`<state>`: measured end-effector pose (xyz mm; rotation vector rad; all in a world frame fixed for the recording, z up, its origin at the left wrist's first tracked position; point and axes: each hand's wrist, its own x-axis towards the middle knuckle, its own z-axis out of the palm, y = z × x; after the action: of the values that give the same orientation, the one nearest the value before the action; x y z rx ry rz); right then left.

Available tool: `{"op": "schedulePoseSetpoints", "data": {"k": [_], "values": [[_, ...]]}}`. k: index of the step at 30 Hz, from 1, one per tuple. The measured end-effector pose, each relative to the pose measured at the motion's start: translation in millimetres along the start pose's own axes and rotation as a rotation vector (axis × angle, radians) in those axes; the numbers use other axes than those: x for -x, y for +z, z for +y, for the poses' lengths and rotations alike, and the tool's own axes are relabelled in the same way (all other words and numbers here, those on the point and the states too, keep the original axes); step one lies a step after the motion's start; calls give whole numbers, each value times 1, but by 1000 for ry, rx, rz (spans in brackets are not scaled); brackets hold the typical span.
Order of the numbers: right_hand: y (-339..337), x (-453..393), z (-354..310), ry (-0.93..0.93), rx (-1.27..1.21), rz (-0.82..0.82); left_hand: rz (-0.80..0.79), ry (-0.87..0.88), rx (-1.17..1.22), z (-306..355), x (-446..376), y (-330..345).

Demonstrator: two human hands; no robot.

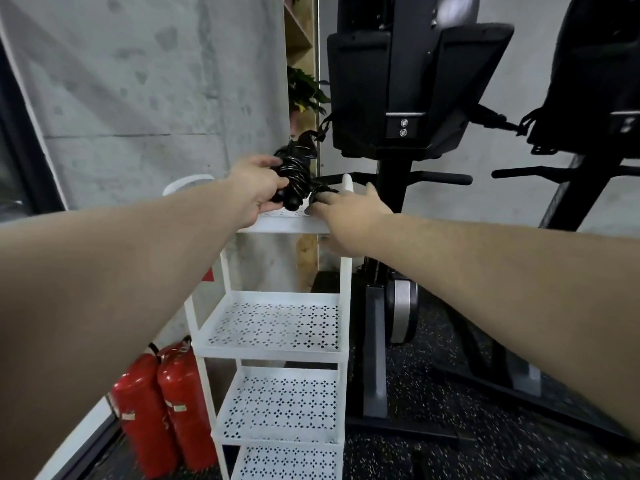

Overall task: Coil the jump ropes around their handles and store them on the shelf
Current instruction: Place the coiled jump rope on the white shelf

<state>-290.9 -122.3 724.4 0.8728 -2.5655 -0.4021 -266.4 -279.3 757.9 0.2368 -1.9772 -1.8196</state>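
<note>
A black jump rope, coiled round its handles, hovers just over the top tier of a white perforated shelf cart. My left hand grips the bundle from the left side. My right hand reaches over the top tier's right front corner, fingers fairly straight, touching a second dark rope bundle that lies on the tier. Most of that second bundle is hidden behind my right hand.
The cart's lower perforated tiers hold nothing. Two red fire extinguishers stand on the floor left of the cart. Black exercise bikes stand close on the right, on a speckled rubber floor. A concrete wall runs behind.
</note>
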Motion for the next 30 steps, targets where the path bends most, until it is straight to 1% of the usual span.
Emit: {"op": "schedulePoseSetpoints", "data": {"k": [7, 12, 18, 20, 26, 30], "values": [[20, -5, -8, 54, -21, 118, 60, 19, -81, -20, -26, 0], [22, -15, -8, 74, -76, 157, 100, 31, -230, -23, -31, 3], [23, -18, -10, 105, -184, 156, 33, 104, -415, -24, -39, 6], [22, -18, -10, 100, -195, 157, 23, 130, -527, -25, -37, 6], [21, -14, -12, 104, -183, 148, -37, 254, -996, -23, -26, 0], [19, -9, -14, 116, -174, 91, -124, 263, -1116, -22, -20, -1]]}}
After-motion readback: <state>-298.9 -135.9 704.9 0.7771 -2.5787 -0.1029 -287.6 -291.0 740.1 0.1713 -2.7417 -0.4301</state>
